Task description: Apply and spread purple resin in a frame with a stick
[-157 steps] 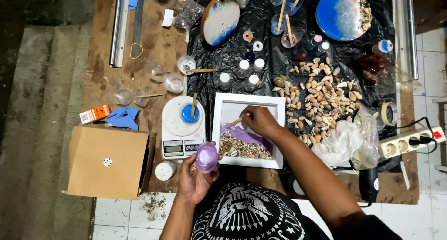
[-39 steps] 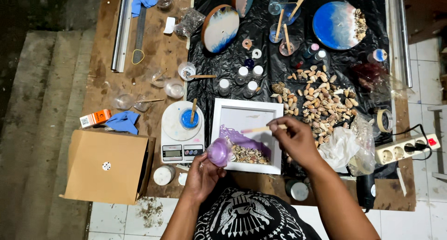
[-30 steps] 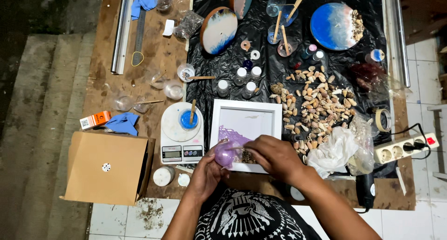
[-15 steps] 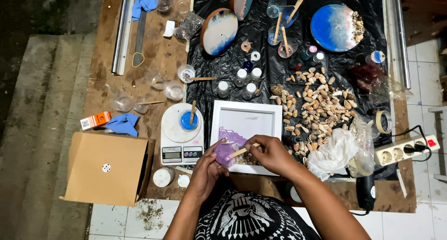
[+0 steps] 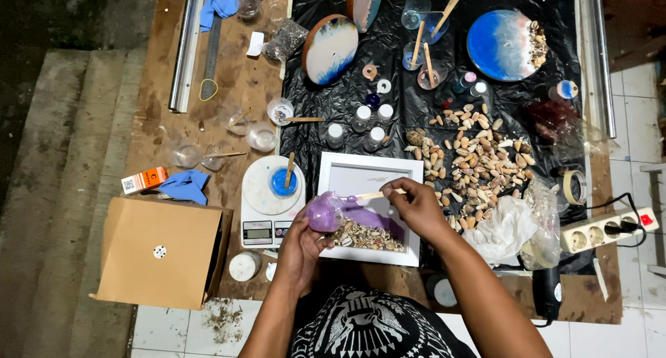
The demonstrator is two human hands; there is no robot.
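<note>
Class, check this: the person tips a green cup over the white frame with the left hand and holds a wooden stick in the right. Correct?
Not quite. In the head view the cup in the left hand is purple, not green. It is tipped over the white frame, and the right hand holds the wooden stick.

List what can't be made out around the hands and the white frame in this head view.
- How much is left in the purple cup: it is tilted away and the left hand wraps it.
- The stick tip: too thin and blurred.
- The frame's right inner edge: the right hand covers it.
- The shells in the frame: too small to tell apart.
</note>
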